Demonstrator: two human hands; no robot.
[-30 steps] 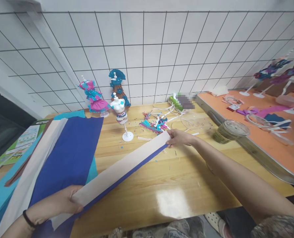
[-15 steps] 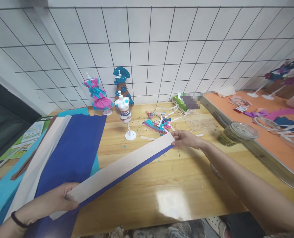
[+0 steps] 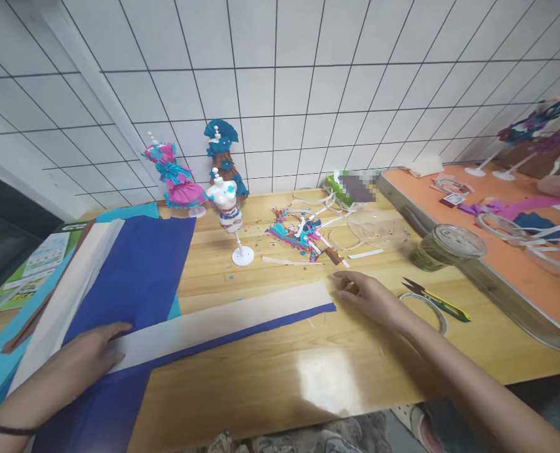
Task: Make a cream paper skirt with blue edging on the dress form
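Left hand [image 3: 89, 355] lay flat and open on a white-and-blue paper strip [image 3: 223, 318], its far end just beside the open right hand [image 3: 369, 296].

wooden table [image 3: 284, 377] | flat: paper strip [image 3: 233, 318], blue sheet [image 3: 138, 277] | upright: mannequin stand [image 3: 235, 223] | back: scraps [image 3: 299, 236] | right: scissors [image 3: 435, 297], tape ring [image 3: 443, 319]

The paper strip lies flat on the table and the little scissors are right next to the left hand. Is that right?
No. The head view shows the scissors near the right hand, not the left hand. The paper strip does lie flat on the table.
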